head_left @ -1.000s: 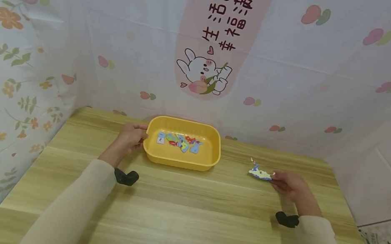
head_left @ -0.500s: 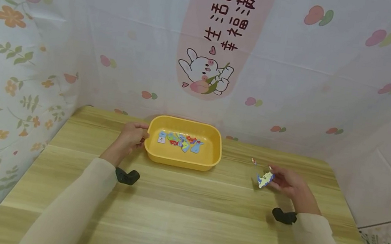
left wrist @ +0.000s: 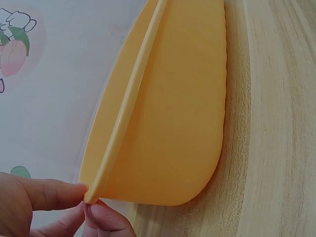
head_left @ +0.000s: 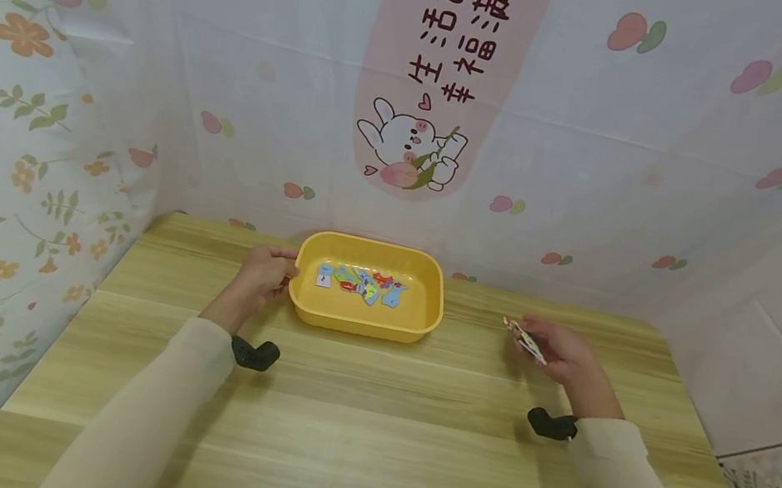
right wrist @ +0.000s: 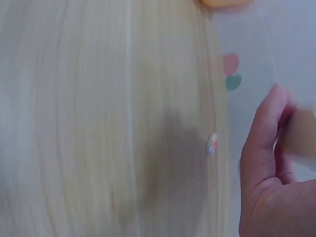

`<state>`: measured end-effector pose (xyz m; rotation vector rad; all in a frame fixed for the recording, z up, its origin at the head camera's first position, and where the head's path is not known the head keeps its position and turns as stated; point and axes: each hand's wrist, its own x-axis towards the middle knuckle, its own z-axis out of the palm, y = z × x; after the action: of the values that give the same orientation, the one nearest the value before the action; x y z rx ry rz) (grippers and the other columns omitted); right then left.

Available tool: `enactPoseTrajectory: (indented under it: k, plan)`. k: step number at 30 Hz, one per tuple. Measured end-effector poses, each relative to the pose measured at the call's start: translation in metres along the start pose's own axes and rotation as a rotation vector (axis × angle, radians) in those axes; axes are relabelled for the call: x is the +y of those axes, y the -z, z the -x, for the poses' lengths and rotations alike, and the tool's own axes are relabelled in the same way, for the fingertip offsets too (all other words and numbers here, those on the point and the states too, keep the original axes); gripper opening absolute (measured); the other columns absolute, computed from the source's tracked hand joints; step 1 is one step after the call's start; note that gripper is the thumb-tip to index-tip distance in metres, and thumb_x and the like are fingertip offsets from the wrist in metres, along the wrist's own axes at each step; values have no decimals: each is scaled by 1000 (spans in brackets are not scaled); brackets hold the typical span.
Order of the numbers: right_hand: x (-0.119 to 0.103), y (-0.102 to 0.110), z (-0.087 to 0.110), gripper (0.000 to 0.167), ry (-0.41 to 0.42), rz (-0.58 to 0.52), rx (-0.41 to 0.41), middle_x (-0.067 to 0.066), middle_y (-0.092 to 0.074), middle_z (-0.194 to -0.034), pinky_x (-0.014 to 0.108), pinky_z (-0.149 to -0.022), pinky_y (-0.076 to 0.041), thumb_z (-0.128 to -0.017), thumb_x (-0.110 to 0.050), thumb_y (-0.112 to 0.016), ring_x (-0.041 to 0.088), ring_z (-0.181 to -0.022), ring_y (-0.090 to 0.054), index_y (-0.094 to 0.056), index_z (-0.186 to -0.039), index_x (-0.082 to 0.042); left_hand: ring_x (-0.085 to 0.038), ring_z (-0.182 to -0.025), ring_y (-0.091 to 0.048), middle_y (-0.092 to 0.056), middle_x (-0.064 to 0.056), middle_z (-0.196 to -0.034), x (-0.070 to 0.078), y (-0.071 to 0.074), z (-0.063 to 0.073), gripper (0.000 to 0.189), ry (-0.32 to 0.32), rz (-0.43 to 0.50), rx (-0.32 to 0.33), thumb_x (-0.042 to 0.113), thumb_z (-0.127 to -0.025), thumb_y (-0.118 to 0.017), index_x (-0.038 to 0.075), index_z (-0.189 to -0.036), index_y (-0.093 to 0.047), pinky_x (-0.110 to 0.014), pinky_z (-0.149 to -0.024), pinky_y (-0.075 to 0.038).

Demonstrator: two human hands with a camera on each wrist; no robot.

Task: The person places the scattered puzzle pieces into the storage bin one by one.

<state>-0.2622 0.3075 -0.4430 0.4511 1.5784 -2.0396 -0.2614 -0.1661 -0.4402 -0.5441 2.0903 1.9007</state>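
Note:
A yellow plastic basin [head_left: 361, 328] stands near the back of the table, with several colourful flat puzzle-like pieces [head_left: 358, 283] inside. My left hand [head_left: 263, 274] pinches its left rim; the left wrist view shows thumb and fingers on either side of the rim [left wrist: 121, 116]. To the right of the basin, my right hand [head_left: 564, 354] holds a flat, multicoloured piece [head_left: 531, 346], tilted and above the table. Its brown back [right wrist: 302, 132] is blurred in the right wrist view. A small colourful piece [right wrist: 212, 143] lies on the table close to that hand.
The wooden table [head_left: 361, 442] meets a white printed cloth [head_left: 270, 91] just behind the basin. More patterned cloth hangs at the left and right. A dark wrist mount [head_left: 255, 354] sits on the left wrist, another mount [head_left: 552, 425] on the right.
My right hand has moved slightly left with the piece, which has turned from its pale, patterned face to nearly edge-on. My left hand and the basin stay in place.

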Motion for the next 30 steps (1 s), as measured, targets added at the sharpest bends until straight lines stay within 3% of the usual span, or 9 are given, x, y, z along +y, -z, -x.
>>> enactPoseTrajectory:
  k: [3,6,8,15,21,27,30]
  plan:
    - [-1,-7,-1,66,4,14,-33,21,-35,-132,23,-79,-56,-103,-3,-38,13,-83,-63,1,-156,-4,-12,-66,-46,-50,-6,-95,0,0,0,41,3,4,3,3,-94,-52,1,-135,-52,-26,-64,-48]
    - [-2,-13,-2,67,4,34,-64,24,-13,-149,23,-82,-55,-101,1,-36,15,-88,-62,2,-156,-4,-12,-66,-47,-51,-6,-95,0,-1,-1,41,5,3,0,3,-94,-52,1,-135,-52,-26,-65,-48]
    - [-2,-16,-3,67,10,44,-95,22,-8,-153,22,-80,-55,-100,4,-34,15,-89,-61,1,-156,-5,-13,-67,-47,-51,-6,-95,0,-1,0,42,9,3,0,4,-94,-52,1,-136,-52,-27,-66,-49]
    - [-5,-29,-6,65,32,49,-168,11,-35,-142,19,-75,-55,-98,8,-36,14,-92,-62,-10,-155,-4,-13,-68,-47,-50,-7,-95,1,-1,1,42,14,2,2,4,-94,-51,2,-136,-51,-27,-66,-48]
    - [-8,-42,-6,69,3,20,-267,16,-30,-144,22,-86,-54,-92,15,-32,19,-103,-62,-11,-155,-5,-13,-66,-46,-50,-7,-96,1,0,2,41,10,3,1,4,-94,-51,1,-136,-51,-26,-64,-48]
    - [-13,-57,-4,61,17,70,-334,24,-45,-135,30,-91,-53,-99,9,-36,24,-106,-65,-11,-155,0,-13,-67,-47,-51,-8,-98,1,0,-2,42,19,1,1,3,-94,-51,2,-136,-52,-25,-64,-48]
    - [-14,-65,-6,57,55,122,-346,21,-51,-130,30,-89,-54,-101,5,-39,22,-102,-67,-14,-153,5,-13,-67,-47,-51,-8,-97,1,0,-3,41,22,-2,2,3,-94,-51,2,-136,-52,-25,-64,-48]
